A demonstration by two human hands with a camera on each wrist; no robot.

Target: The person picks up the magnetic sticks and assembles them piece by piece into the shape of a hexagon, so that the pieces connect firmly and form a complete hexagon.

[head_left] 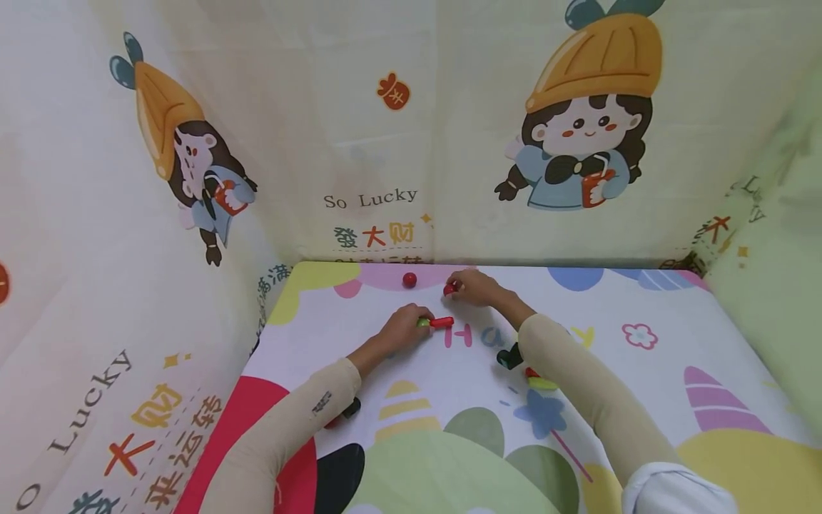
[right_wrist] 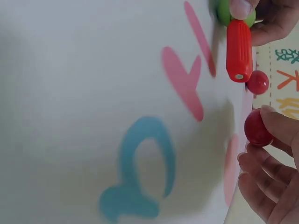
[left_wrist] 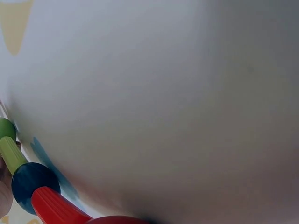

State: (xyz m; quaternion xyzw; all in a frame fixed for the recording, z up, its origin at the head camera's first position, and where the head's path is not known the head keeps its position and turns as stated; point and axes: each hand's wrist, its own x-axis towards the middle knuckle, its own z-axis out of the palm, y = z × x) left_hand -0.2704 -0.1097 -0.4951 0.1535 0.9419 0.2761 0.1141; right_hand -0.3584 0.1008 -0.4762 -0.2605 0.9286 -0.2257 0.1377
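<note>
My left hand (head_left: 403, 328) pinches a green ball (right_wrist: 224, 13), and a red ridged rod (right_wrist: 239, 49) sticks out from it to the right. Thumb and fingers of my right hand (head_left: 477, 288) grip a shiny red ball (right_wrist: 258, 129) at the far part of the table. Another red ball (head_left: 409, 280) lies near the back edge, left of the right hand. In the left wrist view, a green ball, a light green rod (left_wrist: 13, 153), a dark blue ball (left_wrist: 35, 186) and a red rod (left_wrist: 58, 206) line up beside some fingertips.
Dark pieces (head_left: 510, 357) and a yellow-green rod (head_left: 541, 384) lie by the right sleeve. A dark piece (head_left: 351, 408) shows partly beneath the left forearm. The printed cloth (head_left: 462, 400) covers the table, with patterned curtains (head_left: 475, 143) along its back and sides.
</note>
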